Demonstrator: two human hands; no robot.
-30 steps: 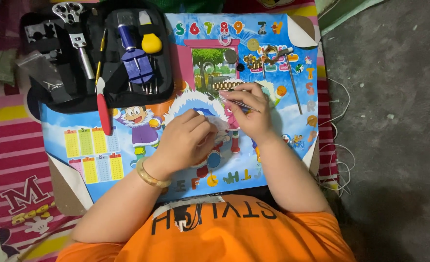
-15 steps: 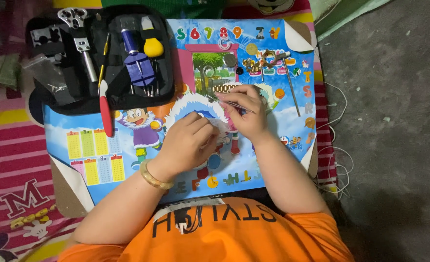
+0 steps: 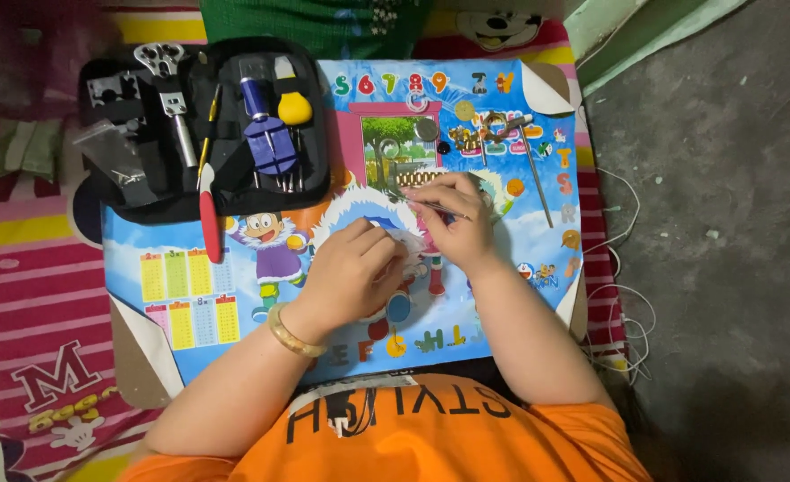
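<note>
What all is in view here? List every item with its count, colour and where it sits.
tool case: one, black, open, upper left of the mat
screwdriver: one, red handle, at the case's lower edge
play mat: one, blue cartoon print, centre
metal band: one, gold, above the hands
thin tool: one, silver, in the right hand
bangle: one, gold, left wrist
left hand: pressing on the mat
right hand: gripping the thin tool

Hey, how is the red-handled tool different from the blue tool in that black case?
The red-handled tool is slim and lies half out of the black tool case, its red end on the cartoon mat; the blue tool is thicker and sits wholly inside. Both lie roughly lengthwise, away from the left hand and right hand.
</note>
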